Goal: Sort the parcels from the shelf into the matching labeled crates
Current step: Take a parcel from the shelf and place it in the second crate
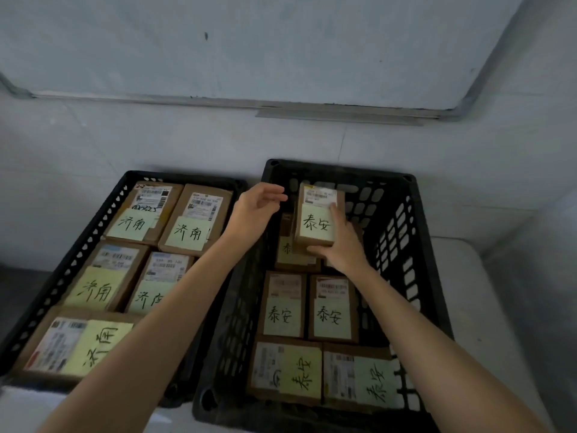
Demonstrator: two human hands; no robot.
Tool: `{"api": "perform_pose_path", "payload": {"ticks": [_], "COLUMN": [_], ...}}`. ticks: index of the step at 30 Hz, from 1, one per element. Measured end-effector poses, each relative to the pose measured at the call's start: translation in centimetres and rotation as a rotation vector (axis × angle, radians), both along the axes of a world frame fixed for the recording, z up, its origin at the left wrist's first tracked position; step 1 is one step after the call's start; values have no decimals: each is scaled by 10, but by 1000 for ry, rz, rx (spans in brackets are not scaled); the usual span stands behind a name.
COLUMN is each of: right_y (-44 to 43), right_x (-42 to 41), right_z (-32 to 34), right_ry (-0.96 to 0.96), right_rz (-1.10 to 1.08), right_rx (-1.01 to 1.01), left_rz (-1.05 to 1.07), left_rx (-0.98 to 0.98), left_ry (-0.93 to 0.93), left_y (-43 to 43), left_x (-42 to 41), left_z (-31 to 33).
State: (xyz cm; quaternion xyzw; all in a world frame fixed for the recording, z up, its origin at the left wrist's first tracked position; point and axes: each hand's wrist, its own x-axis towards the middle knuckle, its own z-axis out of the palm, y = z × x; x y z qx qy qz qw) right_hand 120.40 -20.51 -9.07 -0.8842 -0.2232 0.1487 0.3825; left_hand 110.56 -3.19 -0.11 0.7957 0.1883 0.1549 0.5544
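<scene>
A small cardboard parcel (317, 221) with a shipping label and a pale green note reading 泰安 sits at the far end of the right black crate (396, 232). The right hand (343, 248) grips it, with the palm under its near end and fingers wrapped up its right side. It lies over another 泰安 parcel (290, 254), though the view does not make clear whether the two touch. The left hand (254, 210) hovers just left of the held parcel, above the rims where the two crates meet. Its fingers are loosely curved and apart, and it holds nothing.

Nearer in the same crate lie four more 泰安 parcels flat on the crate floor, two in the middle row (284, 304) and two at the near end (287, 370).

The left black crate (67, 264) stands beside it, their sides close together. It holds five parcels marked 济南 (140, 214) in rows, and the left forearm crosses over them.

Both crates rest on a white surface (462, 276) against a pale tiled wall (187, 142).
</scene>
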Motion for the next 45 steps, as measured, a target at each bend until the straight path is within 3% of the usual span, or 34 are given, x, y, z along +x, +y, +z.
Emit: {"api": "perform_pose_path", "payload": {"ticks": [13,21,27,38,45], "right_y": [61,68,74,41,58], "right_x": [5,2,0,18,-35], "right_z": [-55,-61,-54,28,134], "right_ry": [52,5,80,55,-232], "right_rz": [51,10,-3,0,191], "right_rx": [-131,-132,-165,-187,-126], "left_rz": [12,24,15,116,357], "left_rx": [43,57,70,147,417], "left_ry": [55,42,48,88,205], "left_y": [35,40,33,21,8], "left_x": [13,11,1,-73,-194], "left_z": [-26,-25,-19,16,70]}}
